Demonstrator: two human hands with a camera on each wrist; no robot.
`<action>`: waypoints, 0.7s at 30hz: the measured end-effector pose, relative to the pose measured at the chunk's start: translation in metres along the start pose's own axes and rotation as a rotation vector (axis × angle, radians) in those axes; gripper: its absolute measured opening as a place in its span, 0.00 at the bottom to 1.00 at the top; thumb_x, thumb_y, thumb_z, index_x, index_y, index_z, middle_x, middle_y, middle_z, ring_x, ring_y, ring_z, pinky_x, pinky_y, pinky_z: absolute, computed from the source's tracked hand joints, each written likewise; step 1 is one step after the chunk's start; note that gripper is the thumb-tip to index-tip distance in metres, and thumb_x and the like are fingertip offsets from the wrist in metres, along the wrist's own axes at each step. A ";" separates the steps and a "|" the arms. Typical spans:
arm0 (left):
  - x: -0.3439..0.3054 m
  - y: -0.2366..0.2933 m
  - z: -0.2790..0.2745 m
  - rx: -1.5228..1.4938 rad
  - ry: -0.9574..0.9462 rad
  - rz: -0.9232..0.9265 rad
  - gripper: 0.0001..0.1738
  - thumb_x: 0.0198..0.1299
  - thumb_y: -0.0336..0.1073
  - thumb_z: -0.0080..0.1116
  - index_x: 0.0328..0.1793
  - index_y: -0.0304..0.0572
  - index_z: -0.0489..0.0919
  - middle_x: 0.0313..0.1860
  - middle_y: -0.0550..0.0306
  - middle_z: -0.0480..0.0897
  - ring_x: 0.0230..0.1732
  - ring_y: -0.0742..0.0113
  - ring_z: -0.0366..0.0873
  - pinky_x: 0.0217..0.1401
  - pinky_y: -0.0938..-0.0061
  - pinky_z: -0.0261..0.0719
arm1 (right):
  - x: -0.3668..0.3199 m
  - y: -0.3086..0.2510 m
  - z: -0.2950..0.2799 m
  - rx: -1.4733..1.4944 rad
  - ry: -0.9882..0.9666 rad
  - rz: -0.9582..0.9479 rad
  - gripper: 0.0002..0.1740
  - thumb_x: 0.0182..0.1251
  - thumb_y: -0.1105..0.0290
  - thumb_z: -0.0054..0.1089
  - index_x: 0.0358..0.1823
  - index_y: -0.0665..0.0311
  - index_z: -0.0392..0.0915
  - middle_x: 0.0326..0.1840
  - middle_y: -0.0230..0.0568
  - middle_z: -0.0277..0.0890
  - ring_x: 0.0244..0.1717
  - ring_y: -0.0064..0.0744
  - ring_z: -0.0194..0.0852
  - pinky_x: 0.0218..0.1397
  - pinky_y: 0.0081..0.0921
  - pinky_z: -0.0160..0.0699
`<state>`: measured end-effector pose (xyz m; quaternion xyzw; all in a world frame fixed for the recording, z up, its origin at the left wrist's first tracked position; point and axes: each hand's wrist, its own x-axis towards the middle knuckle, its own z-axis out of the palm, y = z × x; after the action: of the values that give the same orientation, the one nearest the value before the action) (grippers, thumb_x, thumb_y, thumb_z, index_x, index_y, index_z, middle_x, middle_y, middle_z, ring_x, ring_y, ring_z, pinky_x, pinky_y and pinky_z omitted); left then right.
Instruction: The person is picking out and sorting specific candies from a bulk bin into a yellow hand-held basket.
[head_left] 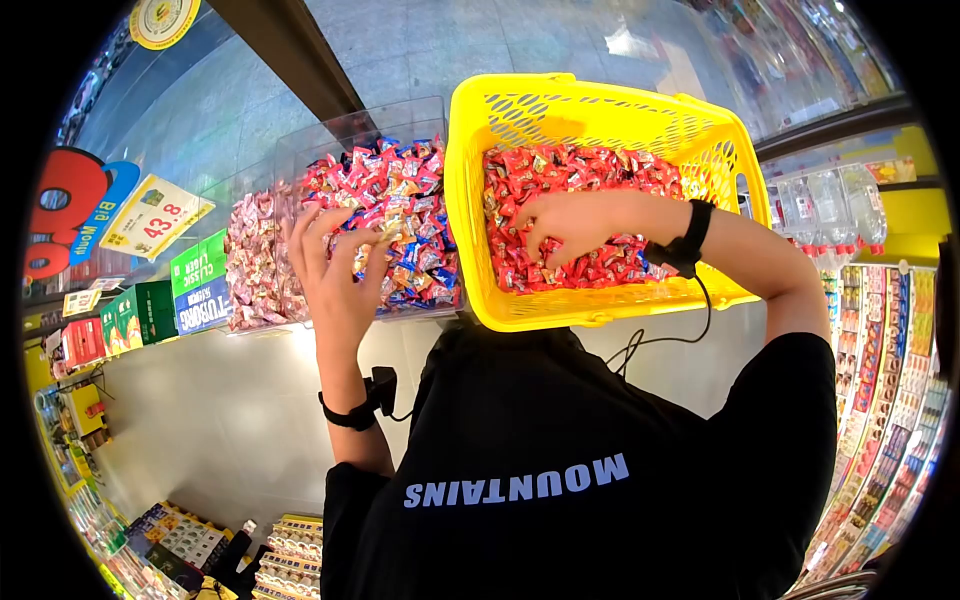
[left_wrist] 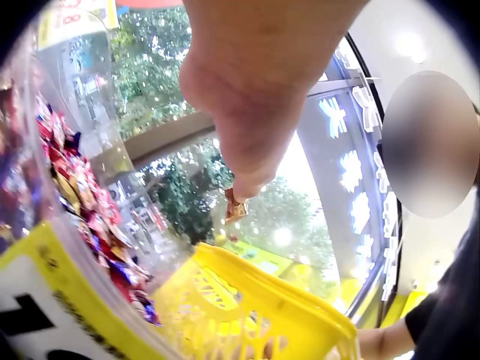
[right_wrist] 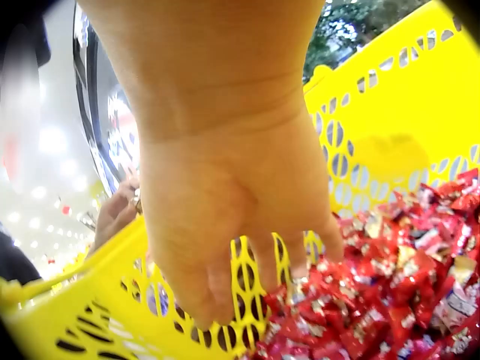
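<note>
My left hand is raised over a clear bin of mixed red, blue and gold wrapped candies. Between its fingertips it pinches one brown-gold wrapped candy, seen in the left wrist view. To the right stands a yellow plastic basket with many red wrapped candies in it. My right hand reaches down into this basket, fingers spread and loosely bent at the surface of the candies. No candy shows between them, though the fingertips are partly hidden.
Another clear bin with pale pink candies adjoins on the left. Green and blue beer boxes and a price card stand beyond it. Clear bottles are right of the basket. A cable trails from the right wrist.
</note>
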<state>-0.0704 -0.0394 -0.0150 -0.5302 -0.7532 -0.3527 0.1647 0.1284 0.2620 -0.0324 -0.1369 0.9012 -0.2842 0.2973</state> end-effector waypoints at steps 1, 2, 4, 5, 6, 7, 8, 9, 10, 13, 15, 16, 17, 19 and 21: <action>-0.007 -0.009 0.002 0.025 0.009 -0.034 0.12 0.56 0.30 0.79 0.43 0.52 0.87 0.65 0.59 0.80 0.76 0.45 0.71 0.86 0.34 0.57 | -0.001 0.002 0.014 -0.078 -0.026 0.041 0.15 0.63 0.58 0.79 0.50 0.52 0.93 0.74 0.49 0.73 0.76 0.53 0.70 0.78 0.51 0.69; -0.015 -0.016 0.003 0.078 -0.010 -0.050 0.11 0.59 0.33 0.79 0.46 0.52 0.88 0.67 0.58 0.79 0.77 0.44 0.70 0.86 0.35 0.57 | 0.001 0.016 0.042 -0.160 0.067 0.040 0.07 0.58 0.57 0.81 0.37 0.44 0.94 0.76 0.45 0.71 0.77 0.51 0.65 0.76 0.58 0.68; -0.028 -0.021 0.006 0.101 -0.055 -0.118 0.10 0.61 0.35 0.78 0.47 0.52 0.89 0.69 0.57 0.79 0.78 0.43 0.68 0.86 0.36 0.58 | 0.001 0.014 0.047 -0.226 0.060 0.031 0.08 0.55 0.57 0.82 0.37 0.42 0.94 0.78 0.43 0.69 0.80 0.51 0.59 0.78 0.60 0.64; -0.033 -0.024 0.007 0.113 -0.076 -0.149 0.10 0.62 0.36 0.78 0.48 0.52 0.89 0.70 0.57 0.78 0.79 0.43 0.68 0.85 0.36 0.58 | 0.004 0.012 0.049 -0.261 0.061 0.027 0.09 0.53 0.57 0.83 0.37 0.40 0.94 0.79 0.41 0.67 0.82 0.51 0.56 0.79 0.62 0.62; -0.036 -0.026 0.008 0.136 -0.079 -0.134 0.11 0.63 0.37 0.77 0.51 0.53 0.90 0.72 0.55 0.77 0.80 0.43 0.66 0.85 0.38 0.58 | 0.003 0.002 0.041 -0.263 -0.017 0.066 0.11 0.55 0.57 0.82 0.41 0.41 0.95 0.81 0.43 0.65 0.86 0.52 0.52 0.84 0.66 0.56; -0.038 -0.027 0.009 0.132 -0.077 -0.133 0.12 0.63 0.37 0.77 0.52 0.52 0.90 0.72 0.53 0.78 0.79 0.42 0.67 0.84 0.39 0.60 | 0.004 -0.001 0.043 -0.296 -0.023 0.069 0.11 0.54 0.57 0.82 0.40 0.41 0.95 0.81 0.43 0.65 0.87 0.53 0.51 0.85 0.67 0.54; -0.038 -0.026 0.010 0.127 -0.074 -0.131 0.12 0.63 0.36 0.76 0.52 0.51 0.90 0.72 0.52 0.78 0.79 0.40 0.67 0.83 0.41 0.62 | 0.004 -0.002 0.046 -0.328 -0.028 0.075 0.11 0.54 0.57 0.83 0.40 0.41 0.94 0.82 0.43 0.65 0.87 0.53 0.50 0.86 0.69 0.52; -0.039 -0.023 0.011 0.121 -0.072 -0.130 0.12 0.64 0.35 0.76 0.53 0.50 0.90 0.72 0.50 0.79 0.78 0.39 0.68 0.81 0.42 0.64 | 0.005 -0.002 0.050 -0.360 -0.035 0.080 0.11 0.53 0.57 0.83 0.39 0.41 0.94 0.83 0.43 0.64 0.88 0.53 0.49 0.87 0.70 0.49; -0.038 -0.021 0.012 0.113 -0.074 -0.134 0.12 0.64 0.35 0.76 0.53 0.50 0.90 0.72 0.50 0.79 0.78 0.39 0.68 0.82 0.42 0.64 | 0.007 0.000 0.055 -0.383 -0.027 0.071 0.13 0.51 0.56 0.84 0.39 0.42 0.94 0.84 0.42 0.63 0.89 0.54 0.46 0.88 0.73 0.45; -0.036 -0.012 0.015 0.082 -0.077 -0.138 0.12 0.64 0.36 0.75 0.53 0.50 0.90 0.73 0.50 0.78 0.78 0.39 0.68 0.82 0.42 0.63 | 0.007 -0.001 0.058 -0.355 0.053 0.053 0.15 0.48 0.55 0.85 0.39 0.43 0.94 0.83 0.43 0.63 0.89 0.54 0.47 0.88 0.73 0.44; -0.033 -0.008 0.019 0.048 -0.080 -0.130 0.12 0.64 0.35 0.75 0.52 0.50 0.90 0.73 0.50 0.78 0.79 0.40 0.68 0.83 0.43 0.63 | 0.007 -0.002 0.057 -0.384 0.016 0.039 0.16 0.48 0.55 0.85 0.39 0.43 0.94 0.83 0.44 0.64 0.89 0.54 0.47 0.88 0.74 0.43; -0.033 -0.006 0.021 0.043 -0.071 -0.124 0.11 0.63 0.35 0.74 0.52 0.50 0.90 0.73 0.50 0.78 0.79 0.40 0.68 0.83 0.42 0.62 | 0.007 -0.004 0.056 -0.398 -0.003 0.035 0.16 0.48 0.55 0.85 0.40 0.43 0.94 0.83 0.44 0.64 0.89 0.54 0.47 0.88 0.75 0.43; -0.032 -0.005 0.023 0.004 -0.064 -0.127 0.12 0.62 0.36 0.75 0.52 0.52 0.90 0.73 0.51 0.78 0.79 0.41 0.68 0.84 0.39 0.59 | 0.007 -0.006 0.054 -0.398 -0.022 0.055 0.16 0.49 0.56 0.85 0.40 0.44 0.94 0.83 0.45 0.64 0.89 0.54 0.47 0.88 0.73 0.43; -0.032 -0.003 0.026 -0.069 -0.050 -0.138 0.13 0.61 0.38 0.76 0.52 0.55 0.90 0.72 0.53 0.78 0.79 0.42 0.67 0.85 0.32 0.54 | 0.008 -0.013 0.047 -0.401 -0.062 0.089 0.15 0.50 0.57 0.84 0.42 0.45 0.94 0.82 0.46 0.65 0.88 0.53 0.48 0.88 0.71 0.44; -0.028 0.001 0.026 -0.086 -0.058 -0.128 0.13 0.61 0.38 0.76 0.52 0.56 0.90 0.72 0.53 0.78 0.79 0.42 0.67 0.86 0.33 0.54 | 0.010 -0.009 0.037 -0.264 -0.044 0.079 0.14 0.53 0.59 0.82 0.43 0.48 0.94 0.81 0.49 0.65 0.87 0.54 0.52 0.88 0.64 0.50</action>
<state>-0.0551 -0.0399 -0.0502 -0.4978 -0.7742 -0.3787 0.0970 0.1437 0.2341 -0.0562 -0.1455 0.9287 -0.1484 0.3071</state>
